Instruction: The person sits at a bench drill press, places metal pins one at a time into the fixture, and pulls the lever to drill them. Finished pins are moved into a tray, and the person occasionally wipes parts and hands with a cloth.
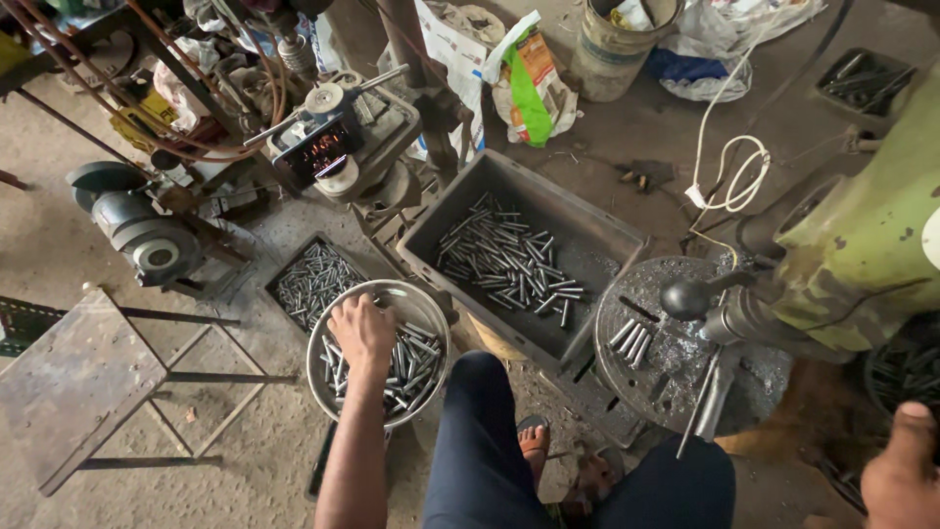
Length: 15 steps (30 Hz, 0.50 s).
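Packaging sits along the top of the frame: a crumpled green-and-orange bag [534, 88] at upper centre, a pale bucket [617, 44] just right of it. Lower centre, the left hand [360, 331] reaches into a round metal bowl [431, 318] of short steel pins [411, 358], fingers curled down among them; whether they clamp any I cannot tell. The right hand [903, 470], at the lower right edge, is partly cut off, its grip unclear. Bare floor lies lower left beside a metal stool [78, 377].

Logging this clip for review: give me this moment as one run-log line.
left hand: in round pan on metal rods | right hand: at frame edge, empty | grey crate: rods inside | drill table: few rods
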Each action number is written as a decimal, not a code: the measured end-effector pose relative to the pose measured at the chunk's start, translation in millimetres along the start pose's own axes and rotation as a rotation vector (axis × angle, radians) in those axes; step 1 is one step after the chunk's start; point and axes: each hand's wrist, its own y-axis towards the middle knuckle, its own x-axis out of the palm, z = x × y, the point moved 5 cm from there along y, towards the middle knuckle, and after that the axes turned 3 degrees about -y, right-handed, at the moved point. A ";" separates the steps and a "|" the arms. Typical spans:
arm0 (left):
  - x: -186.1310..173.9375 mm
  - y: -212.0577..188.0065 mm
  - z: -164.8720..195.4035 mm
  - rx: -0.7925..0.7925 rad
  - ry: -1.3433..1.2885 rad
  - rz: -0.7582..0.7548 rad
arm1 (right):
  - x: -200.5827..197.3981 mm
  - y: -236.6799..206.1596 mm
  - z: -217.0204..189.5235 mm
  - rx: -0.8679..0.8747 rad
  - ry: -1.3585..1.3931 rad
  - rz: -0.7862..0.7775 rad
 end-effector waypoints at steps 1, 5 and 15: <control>-0.3 -1.6 2.5 0.036 -0.029 0.032 | -1.3 1.7 -3.3 0.052 -0.008 -0.013; 3.7 -10.2 14.2 0.145 -0.250 0.106 | -18.2 22.2 -39.0 0.048 0.101 -0.040; -26.9 -33.5 100.1 0.116 -0.848 0.041 | -62.2 64.6 -140.0 0.123 0.460 -0.010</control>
